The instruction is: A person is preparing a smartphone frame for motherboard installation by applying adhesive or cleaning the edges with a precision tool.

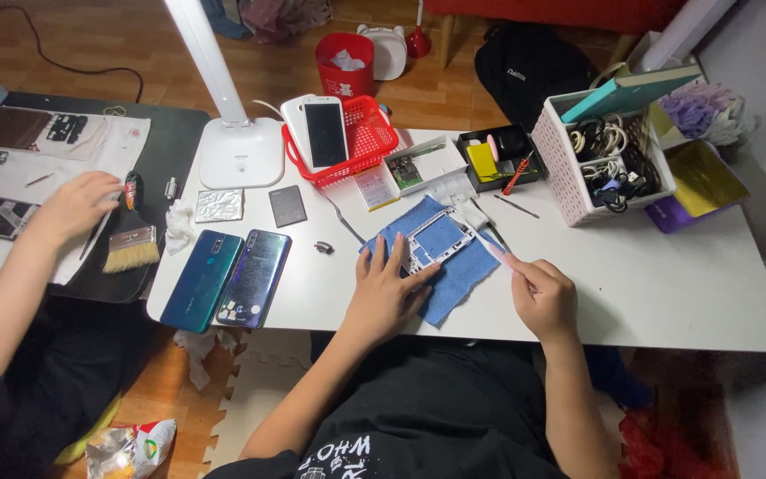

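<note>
The left hand (389, 288) is pressing flat on the phone frame (437, 238); the right hand (544, 295), fingers closed on a thin brush (489, 241), is cleaning the bare, unassembled frame.

A white phone frame (436, 238) lies flat on a blue cloth (454, 275), with a thin toothbrush (489, 244) touching its edge.

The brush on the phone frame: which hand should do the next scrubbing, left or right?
Probably the right hand. It already holds the brush, whose tip rests on the frame. The left hand lies flat, fingers spread, pinning the frame and the blue cloth down.
</note>
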